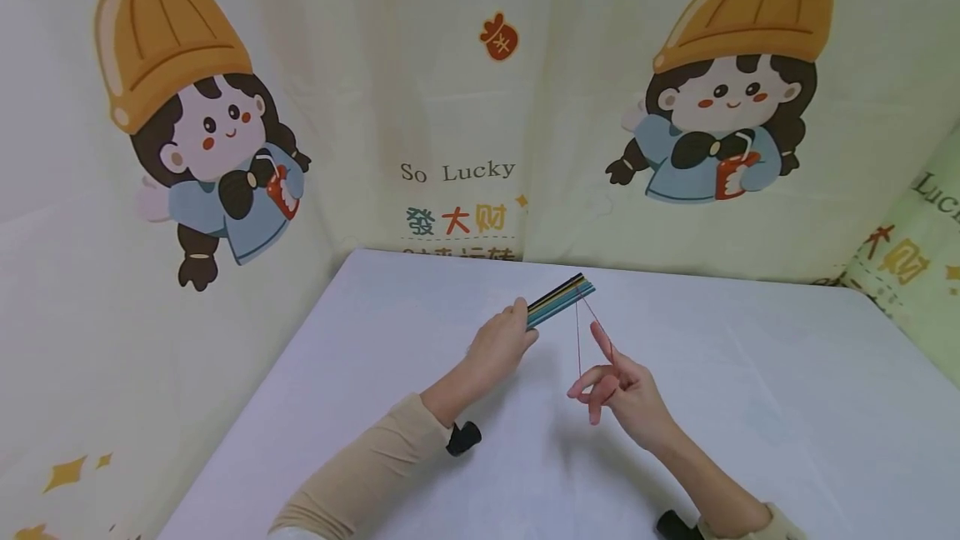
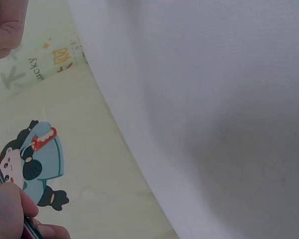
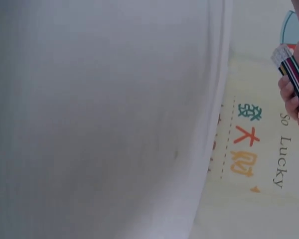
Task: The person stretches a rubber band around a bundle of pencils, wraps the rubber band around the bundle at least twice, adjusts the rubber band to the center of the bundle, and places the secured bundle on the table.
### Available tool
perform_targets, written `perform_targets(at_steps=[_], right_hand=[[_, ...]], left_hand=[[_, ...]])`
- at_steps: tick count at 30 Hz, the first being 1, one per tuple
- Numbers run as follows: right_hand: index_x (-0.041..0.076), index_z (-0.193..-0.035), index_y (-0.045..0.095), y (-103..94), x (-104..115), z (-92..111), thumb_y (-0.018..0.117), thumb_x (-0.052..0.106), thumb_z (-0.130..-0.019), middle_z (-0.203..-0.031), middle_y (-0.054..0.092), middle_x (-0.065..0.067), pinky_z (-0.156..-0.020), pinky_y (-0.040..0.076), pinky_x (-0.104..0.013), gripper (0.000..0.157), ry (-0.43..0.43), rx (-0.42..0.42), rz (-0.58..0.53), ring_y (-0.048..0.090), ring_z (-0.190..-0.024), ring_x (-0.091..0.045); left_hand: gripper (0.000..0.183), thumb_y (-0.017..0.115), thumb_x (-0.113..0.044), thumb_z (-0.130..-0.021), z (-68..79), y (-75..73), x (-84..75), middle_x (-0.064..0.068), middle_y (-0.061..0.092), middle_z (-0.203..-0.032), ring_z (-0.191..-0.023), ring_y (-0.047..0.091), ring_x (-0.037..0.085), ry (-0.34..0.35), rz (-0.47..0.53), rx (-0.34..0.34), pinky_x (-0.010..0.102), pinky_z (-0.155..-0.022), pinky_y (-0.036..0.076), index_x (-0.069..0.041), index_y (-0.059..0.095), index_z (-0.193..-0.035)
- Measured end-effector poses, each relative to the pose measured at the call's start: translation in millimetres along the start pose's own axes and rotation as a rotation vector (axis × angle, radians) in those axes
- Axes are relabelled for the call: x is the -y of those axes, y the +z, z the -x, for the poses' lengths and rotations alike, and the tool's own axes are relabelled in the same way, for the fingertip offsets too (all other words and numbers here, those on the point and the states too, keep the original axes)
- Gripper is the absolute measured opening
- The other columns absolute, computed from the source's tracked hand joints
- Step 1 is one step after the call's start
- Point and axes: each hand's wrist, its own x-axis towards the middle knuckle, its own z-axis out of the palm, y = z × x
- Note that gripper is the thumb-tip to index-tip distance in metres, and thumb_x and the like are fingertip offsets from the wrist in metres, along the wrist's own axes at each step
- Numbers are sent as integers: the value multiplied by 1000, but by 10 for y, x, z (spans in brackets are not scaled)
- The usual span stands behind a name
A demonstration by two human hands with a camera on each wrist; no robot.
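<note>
My left hand [image 1: 498, 344] grips a bundle of thin pencils [image 1: 558, 300], black, yellow and teal, raised above the table and pointing up to the right. Pale, cut-looking ends of the pencils [image 3: 283, 54] stick out of the fist in the right wrist view. From near the far end of the bundle, a thin red rubber band [image 1: 578, 336] runs taut in two strands. Below and right of the bundle, my right hand [image 1: 630, 398] holds this band stretched over its fingers, the index finger pointing up and the others bent. At lower left in the left wrist view, fingers [image 2: 7, 209] wrap the pencils.
A white-covered table [image 1: 750, 390] lies under both hands. Behind it hangs a cream curtain [image 1: 577, 107] printed with cartoon figures and lettering. Black wrist devices [image 1: 464, 438] sit at both cuffs.
</note>
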Motion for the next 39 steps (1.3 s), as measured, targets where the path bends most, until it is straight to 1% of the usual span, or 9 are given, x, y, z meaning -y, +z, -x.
perform_targets(at_steps=[2, 5, 9, 15, 19, 24, 28, 35, 39], right_hand=[[25, -145, 25, 28, 11, -6, 16, -21, -82, -89, 68, 0, -80, 49, -25, 77, 1, -5, -131, 64, -67, -8], [31, -146, 11, 55, 21, -1, 16, -4, -97, -93, 67, -1, -80, 47, -20, 60, 15, -7, -339, 60, -60, -5], [37, -144, 17, 66, 25, -14, 19, 39, -92, -93, 65, -2, -69, 45, -12, 53, 68, -35, -657, 55, -58, -4], [27, -140, 37, -10, 64, -87, 10, 42, -91, -90, 59, -5, -73, 45, -11, 58, 147, -56, -956, 62, -68, -4], [15, -129, 52, -98, 169, -133, 18, 37, -94, -89, 61, -5, -71, 46, -12, 53, 223, -152, -857, 61, -65, -4], [9, -107, 64, -195, 324, -191, 36, 29, -94, -89, 67, -3, -66, 47, -12, 36, 353, -309, -565, 57, -60, -4], [10, -96, 68, -273, 407, -240, 42, 26, -94, -89, 67, -2, -70, 48, -15, 30, 421, -331, -352, 58, -59, -3], [14, -92, 71, -331, 493, -291, 53, 13, -92, -89, 66, 1, -66, 51, -20, 18, 453, -307, -51, 58, -55, -5], [-2, -103, 63, -275, 487, -335, 63, 17, -86, -82, 64, -2, -64, 52, -24, 25, 511, -328, 215, 58, -54, -10]], left_hand=[[24, 55, -22, -91, 5, -1, -5, 6, 54, -78, -62, 51, 14, 11, 11, -9, 25, -54, 43, -2, 44, -101], [23, 54, -22, -92, 9, -6, -10, 6, 52, -77, -60, 50, 14, 30, 7, -25, 25, -52, 42, -2, 43, -98], [24, 55, -23, -92, 12, -11, -18, 6, 53, -78, -62, 52, 14, 55, -27, -62, 24, -53, 43, -3, 43, -97], [29, 63, -26, -86, 13, 16, -18, 5, 54, -76, -63, 53, 14, 144, -187, -193, 23, -53, 44, -4, 45, -92], [36, 69, -31, -81, 18, 17, -1, 4, 56, -79, -65, 56, 13, 235, -337, -308, 23, -54, 44, -5, 48, -94], [42, 76, -36, -72, 4, 33, 39, 2, 57, -76, -63, 56, 12, 348, -492, -454, 22, -52, 43, -7, 52, -90], [43, 78, -41, -68, -7, 57, 74, 0, 55, -73, -60, 55, 10, 433, -589, -545, 21, -50, 41, -10, 52, -85], [45, 76, -45, -68, 5, 80, 106, -2, 51, -72, -60, 52, 9, 524, -690, -585, 19, -52, 37, -13, 51, -87], [43, 76, -44, -70, 14, 96, 105, -2, 52, -73, -62, 53, 9, 521, -696, -574, 20, -53, 38, -15, 51, -89]])
